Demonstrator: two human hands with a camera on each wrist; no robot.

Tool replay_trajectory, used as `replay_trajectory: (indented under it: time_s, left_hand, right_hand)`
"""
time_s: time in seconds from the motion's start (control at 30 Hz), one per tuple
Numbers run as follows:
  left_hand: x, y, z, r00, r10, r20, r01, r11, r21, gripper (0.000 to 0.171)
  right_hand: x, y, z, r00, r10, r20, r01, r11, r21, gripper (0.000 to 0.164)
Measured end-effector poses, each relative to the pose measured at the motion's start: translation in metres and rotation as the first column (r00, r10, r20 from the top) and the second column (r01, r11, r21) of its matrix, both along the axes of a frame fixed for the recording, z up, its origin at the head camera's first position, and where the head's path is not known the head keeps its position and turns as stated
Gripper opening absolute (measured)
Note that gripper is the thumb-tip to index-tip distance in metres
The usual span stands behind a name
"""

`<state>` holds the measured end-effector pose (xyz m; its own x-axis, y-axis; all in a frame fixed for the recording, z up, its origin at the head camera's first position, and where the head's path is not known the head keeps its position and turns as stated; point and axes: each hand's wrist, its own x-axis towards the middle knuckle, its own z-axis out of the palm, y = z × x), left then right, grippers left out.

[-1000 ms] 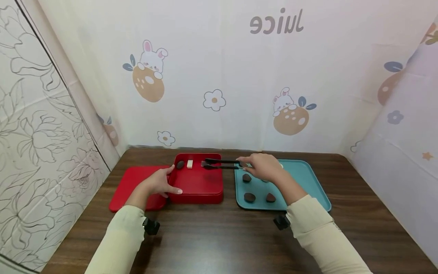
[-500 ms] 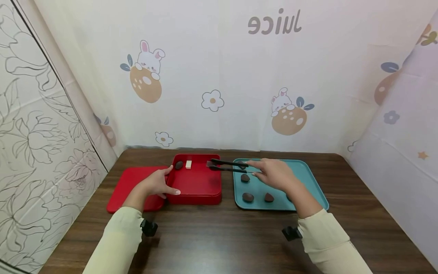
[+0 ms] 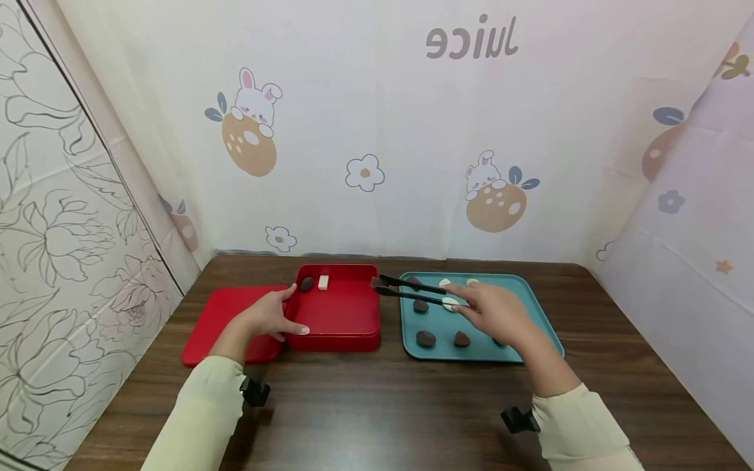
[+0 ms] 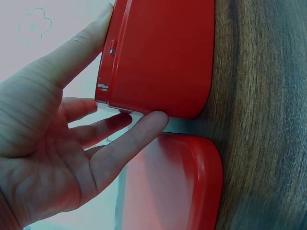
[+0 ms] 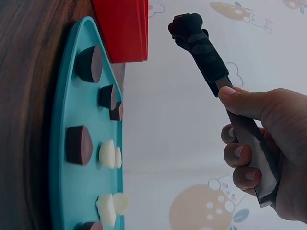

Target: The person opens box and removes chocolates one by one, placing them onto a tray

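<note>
My right hand (image 3: 491, 314) grips a pair of black-tipped tongs (image 3: 415, 284), thumb on one metal arm and fingers curled round. The tong tips hover at the red box's right rim; a small brownish patch shows there, and I cannot tell whether it is a held piece. My left hand (image 3: 268, 320) holds the near left corner of the red box (image 4: 163, 57), thumb on the rim and fingers against the side. Inside the box, along its back left, lie a dark chocolate (image 3: 307, 283) and a white chocolate (image 3: 323, 282).
A teal tray (image 3: 530, 307) on the right bears several dark chocolates (image 3: 426, 339) and white chocolates (image 5: 106, 154). The red lid (image 3: 220, 320) lies left of the box, partly under my left forearm. A printed curtain (image 3: 365, 216) hangs behind the brown table (image 3: 377, 405).
My right hand has drawn back rightward with the tongs, whose tips have shifted from inside the box to its right rim. More white chocolates show on the tray. My left hand stays on the box.
</note>
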<state>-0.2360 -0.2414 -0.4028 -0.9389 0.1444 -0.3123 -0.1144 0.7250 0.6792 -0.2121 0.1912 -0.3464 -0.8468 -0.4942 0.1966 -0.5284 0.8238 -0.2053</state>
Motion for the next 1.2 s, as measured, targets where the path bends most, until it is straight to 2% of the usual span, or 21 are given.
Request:
replay_trajectory:
  time_s: [0.23, 0.53, 0.93, 1.2]
  left_hand:
    - [0.002, 0.000, 0.000, 1.000, 0.004, 0.003, -0.004, 1.000, 0.004, 0.112]
    - [0.004, 0.001, 0.001, 1.000, 0.003, -0.001, -0.003, 1.000, 0.011, 0.112]
    - [0.004, 0.002, -0.001, 1.000, 0.004, -0.002, -0.004, 1.000, 0.007, 0.113]
    - [0.003, 0.002, -0.001, 1.000, 0.003, 0.000, -0.003, 1.000, 0.004, 0.113]
  right_hand:
    - [0.011, 0.017, -0.001, 1.000, -0.024, -0.001, 0.024, 0.999, -0.031, 0.046]
    - [0.024, 0.038, 0.001, 0.994, -0.108, 0.004, 0.108, 0.994, -0.018, 0.046]
    - [0.036, 0.065, -0.011, 0.983, -0.163, -0.090, 0.154, 0.983, -0.098, 0.047]
    - [0.041, 0.083, -0.020, 0.961, -0.248, -0.120, 0.238, 0.967, -0.087, 0.048]
